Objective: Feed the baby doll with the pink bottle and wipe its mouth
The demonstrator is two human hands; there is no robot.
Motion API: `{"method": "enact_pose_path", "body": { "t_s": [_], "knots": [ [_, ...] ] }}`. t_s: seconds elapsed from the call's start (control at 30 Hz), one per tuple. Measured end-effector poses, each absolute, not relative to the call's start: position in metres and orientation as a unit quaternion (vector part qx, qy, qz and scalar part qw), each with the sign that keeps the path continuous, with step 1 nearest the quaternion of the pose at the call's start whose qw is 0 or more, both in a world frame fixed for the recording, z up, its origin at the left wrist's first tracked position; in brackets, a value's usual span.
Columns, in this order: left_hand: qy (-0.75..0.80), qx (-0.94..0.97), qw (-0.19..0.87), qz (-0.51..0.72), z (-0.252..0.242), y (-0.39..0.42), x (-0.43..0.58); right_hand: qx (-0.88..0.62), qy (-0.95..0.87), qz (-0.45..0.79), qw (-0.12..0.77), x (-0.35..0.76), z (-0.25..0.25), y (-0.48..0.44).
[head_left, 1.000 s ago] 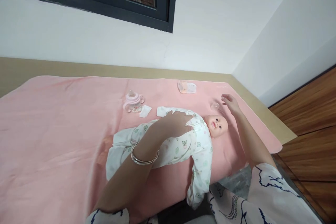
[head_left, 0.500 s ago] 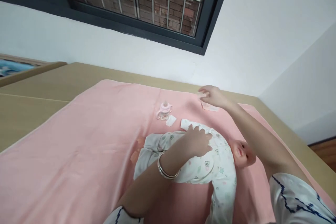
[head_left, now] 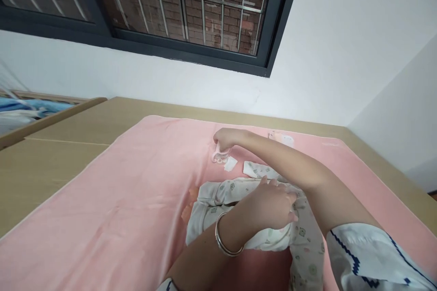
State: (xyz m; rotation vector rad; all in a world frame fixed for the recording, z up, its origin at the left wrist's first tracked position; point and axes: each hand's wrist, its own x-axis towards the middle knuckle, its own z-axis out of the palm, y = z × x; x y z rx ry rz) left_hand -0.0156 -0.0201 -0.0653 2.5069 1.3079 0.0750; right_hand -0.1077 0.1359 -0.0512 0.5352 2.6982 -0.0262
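A baby doll in white printed clothes point(head_left: 235, 191) lies on its back across a pink sheet point(head_left: 143, 182). On its torso rests my left hand point(head_left: 273, 204), its fingers spread and holding nothing; a silver bangle circles that wrist. Beyond the doll, my right hand point(head_left: 229, 138) is closed from above around the top of a small pink-handled baby bottle point(head_left: 220, 158). Only the bottle's lower part shows. Beside it lies a small white piece point(head_left: 231, 163), perhaps tissue or cloth. My right arm hides the doll's head.
Near the sheet's back edge lies a flat pink-and-white item point(head_left: 282, 138). The sheet covers a tan board surface point(head_left: 68, 145), against a white wall point(head_left: 324, 77) with a dark-framed barred window point(head_left: 191, 45). Blue and white fabric point(head_left: 30, 109) shows at far left.
My right hand has moved left from above the flat pink-and-white item to the bottle and closed on it. My left hand stays on the doll's torso. The view has shifted slightly.
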Motion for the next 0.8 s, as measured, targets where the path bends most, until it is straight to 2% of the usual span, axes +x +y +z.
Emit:
{"method": "enact_pose_path", "body": {
  "t_s": [0.13, 0.23, 0.37, 0.47, 0.7, 0.8],
  "knots": [
    [0.431, 0.888, 0.155, 0.047, -0.063, -0.028, -0.015, 0.179, 0.963, 0.015, 0.203, -0.106, -0.057, 0.133],
    [0.427, 0.889, 0.157, 0.049, -0.062, -0.03, -0.016, 0.174, 0.963, 0.049, 0.201, -0.09, -0.041, 0.126],
    [0.411, 0.896, 0.156, 0.062, -0.065, -0.032, -0.016, 0.223, 0.946, 0.086, 0.217, -0.044, -0.005, 0.124],
    [0.388, 0.906, 0.158, 0.062, -0.067, -0.034, -0.012, 0.315, 0.912, 0.09, 0.245, 0.002, 0.009, 0.138],
    [0.36, 0.919, 0.154, 0.051, -0.072, -0.041, -0.002, 0.508, 0.811, 0.008, 0.292, 0.119, -0.032, 0.194],
    [0.363, 0.918, 0.155, 0.047, -0.072, -0.042, 0.0, 0.556, 0.79, -0.045, 0.253, 0.149, -0.054, 0.201]
  ]
}}
